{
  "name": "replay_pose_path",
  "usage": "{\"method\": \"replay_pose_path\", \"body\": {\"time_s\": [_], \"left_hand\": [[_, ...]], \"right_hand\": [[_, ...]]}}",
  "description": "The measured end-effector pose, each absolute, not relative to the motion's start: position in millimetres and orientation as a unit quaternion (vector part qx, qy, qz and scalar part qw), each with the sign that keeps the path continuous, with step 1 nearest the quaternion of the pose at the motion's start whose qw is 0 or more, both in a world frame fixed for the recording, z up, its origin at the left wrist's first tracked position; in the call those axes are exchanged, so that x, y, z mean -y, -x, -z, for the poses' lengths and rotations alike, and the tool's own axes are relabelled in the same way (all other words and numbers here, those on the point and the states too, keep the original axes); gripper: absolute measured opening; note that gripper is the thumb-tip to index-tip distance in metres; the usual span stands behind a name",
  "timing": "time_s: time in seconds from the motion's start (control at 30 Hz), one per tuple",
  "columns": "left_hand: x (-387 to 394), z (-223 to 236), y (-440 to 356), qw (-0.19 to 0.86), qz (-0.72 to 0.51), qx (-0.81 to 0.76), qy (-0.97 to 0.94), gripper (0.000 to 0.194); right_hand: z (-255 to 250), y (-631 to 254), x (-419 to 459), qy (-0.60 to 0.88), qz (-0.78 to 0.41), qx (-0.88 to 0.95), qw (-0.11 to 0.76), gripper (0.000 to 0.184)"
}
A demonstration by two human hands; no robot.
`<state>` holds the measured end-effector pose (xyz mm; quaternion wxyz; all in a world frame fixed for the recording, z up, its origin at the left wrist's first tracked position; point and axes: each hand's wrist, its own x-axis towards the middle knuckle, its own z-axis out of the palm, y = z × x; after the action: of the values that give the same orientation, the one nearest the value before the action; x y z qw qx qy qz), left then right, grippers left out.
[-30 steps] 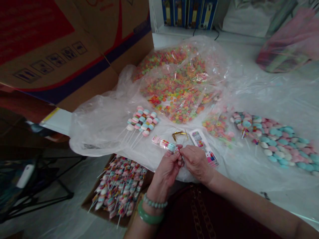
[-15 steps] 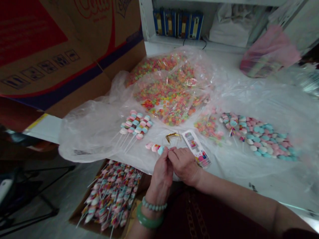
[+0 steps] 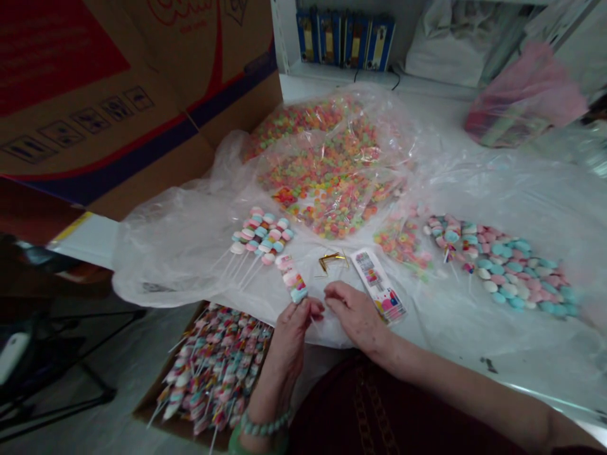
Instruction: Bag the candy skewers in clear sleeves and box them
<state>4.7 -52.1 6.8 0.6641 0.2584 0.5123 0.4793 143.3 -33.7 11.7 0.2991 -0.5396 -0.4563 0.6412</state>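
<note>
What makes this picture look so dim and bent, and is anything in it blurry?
In the head view, dim, flat light leaves the left hand, holding a wrapped candy stick, and the right hand looking dark; pale glare runs along the folds of the plastic sheet; the pink bag at upper right is smeared by blur; the wide lens seems to stretch the cardboard box at the left edge.

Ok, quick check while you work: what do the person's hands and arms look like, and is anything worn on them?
The left hand and right hand are bare, without gloves. The left wrist wears a strand of pale green round beads above a smooth green bangle, partly out of frame. The right forearm shows no jewellery.
</note>
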Motion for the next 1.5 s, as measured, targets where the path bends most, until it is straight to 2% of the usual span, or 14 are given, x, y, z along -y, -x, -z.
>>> {"method": "replay_pose_path", "body": {"time_s": [0.07,0.13,0.2,0.3,0.37,0.4,0.53,0.63,0.87,0.93,1.13,1.27,1.37,1.5], "left_hand": [[53.4,-7.5,-1.0,0.68,-0.444,-0.511,-0.281,0.032],[55.0,-8.2,-1.2,0.742,-0.37,-0.485,-0.277,0.034],[56.7,-7.4,-4.0,0.761,-0.342,-0.493,-0.249,0.034],[58.0,-2.4,-6.2,0.646,-0.414,-0.597,-0.233,0.026],[57.5,1.4,-3.6,0.566,-0.459,-0.641,-0.243,0.022],[56.8,2.8,-1.2,0.55,-0.472,-0.646,-0.24,0.021],[51.3,3.5,10.5,0.597,-0.492,-0.609,-0.176,0.023],[46.4,1.7,17.3,0.638,-0.495,-0.578,-0.12,0.027],[33.0,-4.9,17.8,0.665,-0.499,-0.546,-0.103,0.026],[27.6,-9.6,11.2,0.664,-0.489,-0.553,-0.118,0.028],[19.0,-19.4,-13.4,0.647,-0.484,-0.559,-0.187,0.032],[19.8,-13.3,-20.0,0.628,-0.483,-0.57,-0.218,0.032],[19.0,-7.8,-19.5,0.596,-0.497,-0.599,-0.197,0.031],[15.9,-5.6,-15.5,0.624,-0.496,-0.58,-0.167,0.032]], "right_hand": [[-16.3,-138.9,31.4,0.551,-0.556,0.515,0.35,0.022],[-17.6,-131.3,26.0,0.511,-0.603,0.49,0.367,0.032],[-15.0,-124.0,19.4,0.484,-0.663,0.43,0.376,0.025],[-7.1,-121.5,10.2,0.524,-0.615,0.434,0.398,0.015],[-1.2,-126.7,4.5,0.544,-0.522,0.544,0.369,0.008],[1.9,-130.4,1.4,0.547,-0.458,0.614,0.338,0.013],[14.8,-140.8,-11.1,0.525,-0.205,0.807,0.179,0.018],[18.8,-141.5,-17.9,0.506,-0.161,0.835,0.147,0.019],[-2.8,-154.4,-27.2,0.478,-0.347,0.713,0.377,0.014],[-9.4,-158.1,-27.3,0.496,-0.349,0.703,0.372,0.013],[-14.0,-149.7,-11.5,0.48,-0.246,0.806,0.244,0.015],[-9.0,-141.4,-1.1,0.48,-0.245,0.81,0.231,0.018],[-7.1,-140.3,0.1,0.489,-0.346,0.757,0.262,0.017],[-6.3,-145.8,-4.2,0.501,-0.571,0.585,0.285,0.01]]}}
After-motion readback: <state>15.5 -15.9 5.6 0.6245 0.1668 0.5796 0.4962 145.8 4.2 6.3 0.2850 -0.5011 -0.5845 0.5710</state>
